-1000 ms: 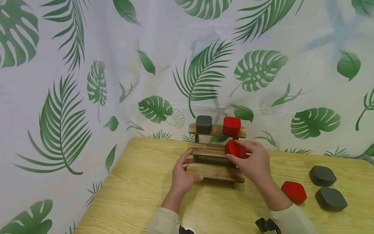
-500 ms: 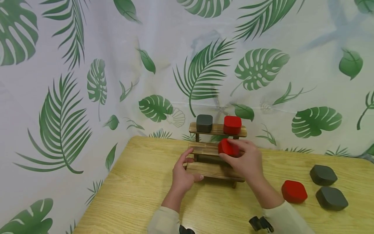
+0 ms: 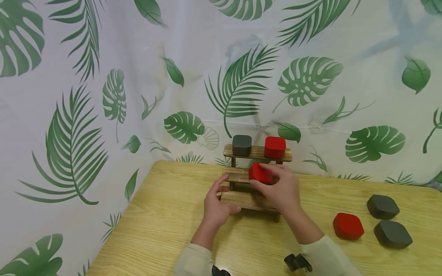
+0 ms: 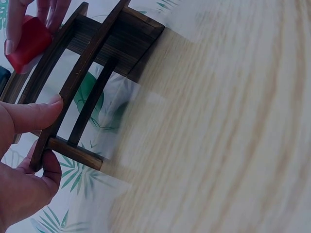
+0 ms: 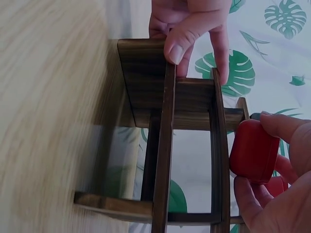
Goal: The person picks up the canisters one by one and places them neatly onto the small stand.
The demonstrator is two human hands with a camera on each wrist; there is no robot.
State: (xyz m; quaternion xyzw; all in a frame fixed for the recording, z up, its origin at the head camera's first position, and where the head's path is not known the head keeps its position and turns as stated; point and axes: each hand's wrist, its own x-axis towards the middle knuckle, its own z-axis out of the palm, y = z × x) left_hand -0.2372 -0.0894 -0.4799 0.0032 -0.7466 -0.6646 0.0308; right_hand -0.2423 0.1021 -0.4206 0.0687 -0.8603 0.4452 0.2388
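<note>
A three-tier wooden display stand (image 3: 246, 198) stands on the table, seen from below in both wrist views. My left hand (image 3: 215, 207) grips its left end, the thumb (image 4: 41, 115) on the front edge of the lowest tier. My right hand (image 3: 284, 191) pinches a red rounded block (image 3: 257, 173) between thumb and fingers at the middle tier, right of that tier's left end. In the right wrist view the red block (image 5: 255, 151) is right at the tier's front edge. On the top tier sit a dark grey block (image 3: 241, 145) at left and another red block (image 3: 275, 148) at right.
To the right on the wood-grain table (image 3: 145, 230) lie a red block (image 3: 348, 226) and two dark grey blocks, one farther back (image 3: 383, 206), one nearer (image 3: 393, 234). A white curtain (image 3: 193, 46) with green leaf prints hangs behind and along the left side.
My right hand has moved left along the middle tier with the red block, from its right end toward its middle. My left hand has stayed on the stand.
</note>
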